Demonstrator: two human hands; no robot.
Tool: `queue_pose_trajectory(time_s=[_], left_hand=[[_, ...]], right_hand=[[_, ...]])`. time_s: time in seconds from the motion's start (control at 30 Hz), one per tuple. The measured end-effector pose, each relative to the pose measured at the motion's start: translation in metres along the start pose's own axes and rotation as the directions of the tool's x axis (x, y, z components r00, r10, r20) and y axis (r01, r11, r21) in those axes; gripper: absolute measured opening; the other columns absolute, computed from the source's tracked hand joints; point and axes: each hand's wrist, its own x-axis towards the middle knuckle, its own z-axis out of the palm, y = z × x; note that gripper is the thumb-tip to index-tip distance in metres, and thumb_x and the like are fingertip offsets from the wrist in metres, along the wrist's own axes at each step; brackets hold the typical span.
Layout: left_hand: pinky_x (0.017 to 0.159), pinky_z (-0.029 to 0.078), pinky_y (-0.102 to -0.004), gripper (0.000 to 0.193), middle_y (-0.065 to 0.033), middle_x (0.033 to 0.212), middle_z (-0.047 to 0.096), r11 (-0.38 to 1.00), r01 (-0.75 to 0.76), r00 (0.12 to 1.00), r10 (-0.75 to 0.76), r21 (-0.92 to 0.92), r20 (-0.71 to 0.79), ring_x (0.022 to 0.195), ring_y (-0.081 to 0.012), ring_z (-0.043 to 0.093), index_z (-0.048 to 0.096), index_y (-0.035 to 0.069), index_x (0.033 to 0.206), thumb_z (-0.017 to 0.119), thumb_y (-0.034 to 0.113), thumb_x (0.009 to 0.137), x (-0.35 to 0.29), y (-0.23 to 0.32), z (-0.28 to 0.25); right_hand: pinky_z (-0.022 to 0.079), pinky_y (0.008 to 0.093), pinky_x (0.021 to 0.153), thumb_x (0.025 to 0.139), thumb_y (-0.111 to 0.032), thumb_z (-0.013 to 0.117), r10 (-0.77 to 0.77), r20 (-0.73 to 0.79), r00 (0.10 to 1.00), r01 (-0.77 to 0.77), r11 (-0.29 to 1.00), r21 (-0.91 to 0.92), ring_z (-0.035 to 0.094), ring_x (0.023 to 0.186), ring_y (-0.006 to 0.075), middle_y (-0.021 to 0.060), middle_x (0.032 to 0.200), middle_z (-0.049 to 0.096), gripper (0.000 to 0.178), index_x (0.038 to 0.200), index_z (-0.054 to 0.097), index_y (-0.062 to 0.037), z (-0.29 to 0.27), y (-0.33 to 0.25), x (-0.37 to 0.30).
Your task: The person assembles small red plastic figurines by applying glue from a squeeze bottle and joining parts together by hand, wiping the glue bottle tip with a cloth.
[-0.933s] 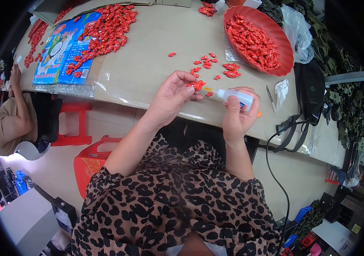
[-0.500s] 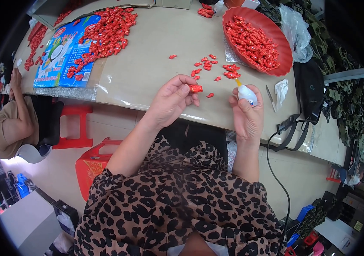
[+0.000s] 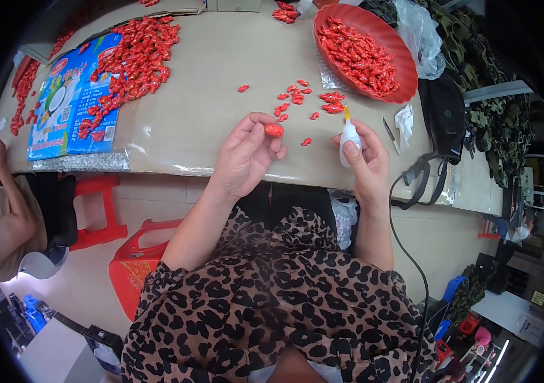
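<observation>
My left hand (image 3: 241,156) pinches a small glossy red piece (image 3: 274,130) between thumb and fingertips, above the table's near edge. My right hand (image 3: 370,156) grips a white squeeze bottle (image 3: 350,144) with its yellow nozzle (image 3: 346,115) pointing up. The nozzle stands apart from the held piece. Between and beyond my hands lie several loose red pieces (image 3: 297,97), with a tighter cluster (image 3: 332,102) just past the nozzle. One stray piece (image 3: 306,142) rests between the two hands. What the pieces depict is too small to tell.
A red scalloped bowl (image 3: 407,71) full of red pieces stands at the far right. Tweezers (image 3: 390,135), crumpled tissue (image 3: 404,126) and a black bag (image 3: 443,118) lie right. A red heap (image 3: 138,60) covers part of a blue printed sheet (image 3: 61,137). Another person (image 3: 14,220) sits left.
The bottle has swung from tilted, its nozzle near the red cluster, to nearly upright and away from it. My left hand still pinches its red piece. The whole view has shifted somewhat.
</observation>
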Motion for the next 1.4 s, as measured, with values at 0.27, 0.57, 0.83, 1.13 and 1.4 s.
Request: queue_pose_trajectory(time_s=[0.27,0.57,0.83,1.13,1.4], left_hand=[[0.065,0.036,-0.0280,0.014,-0.0055,0.086,0.049,0.999,-0.002,1.000,0.002,-0.042,0.002,0.070,-0.0125,0.044,0.045,0.006,0.095,0.042,0.016,0.086,0.000,0.002,0.001],[0.064,0.036,-0.0271,0.012,-0.0052,0.085,0.049,0.999,-0.004,1.000,0.004,-0.036,-0.002,0.069,-0.0120,0.044,0.045,0.006,0.094,0.042,0.015,0.086,-0.001,0.002,0.001],[0.057,0.035,-0.0241,0.014,-0.0041,0.082,0.050,0.999,0.051,0.998,-0.050,0.009,-0.027,0.063,-0.0107,0.040,0.046,0.005,0.093,0.040,0.017,0.087,0.000,0.000,0.007],[0.056,0.035,-0.0234,0.019,-0.0027,0.080,0.049,0.986,0.107,0.994,-0.101,0.125,-0.048,0.062,-0.0102,0.039,0.046,0.004,0.095,0.036,0.019,0.089,0.002,-0.011,0.023],[0.060,0.036,-0.0243,0.017,-0.0027,0.080,0.048,0.975,0.134,0.991,-0.129,0.180,-0.042,0.064,-0.0098,0.041,0.044,0.004,0.097,0.043,0.017,0.086,0.004,-0.025,0.027]], right_hand=[[0.041,0.0246,0.058,0.067,-0.011,0.067,-0.084,-0.154,0.985,-0.024,0.803,-0.595,0.054,0.067,0.0140,0.0066,0.074,0.057,0.032,0.092,0.050,-0.0010,0.012,0.027,-0.004],[0.042,0.0364,0.057,0.065,-0.023,0.066,-0.140,-0.020,0.990,0.051,0.486,-0.872,0.056,0.064,0.0287,0.0119,0.071,0.058,0.024,0.075,0.059,-0.0018,0.034,0.018,0.010],[0.040,0.0269,0.049,0.071,-0.014,0.061,-0.012,-0.086,0.996,-0.039,0.828,-0.560,0.053,0.053,0.0184,0.0086,0.064,0.057,0.013,0.076,0.058,-0.0010,0.012,0.019,0.018],[0.036,0.0229,0.047,0.072,-0.001,0.057,0.231,0.103,0.967,-0.247,0.775,0.582,0.046,0.052,0.0116,0.0095,0.071,0.055,0.013,0.084,0.054,0.0015,-0.002,0.020,0.011],[0.037,0.0227,0.047,0.073,-0.003,0.058,0.227,0.151,0.962,-0.272,0.763,0.586,0.046,0.051,0.0104,0.0080,0.070,0.054,0.010,0.082,0.054,0.0005,-0.001,0.021,0.004]])
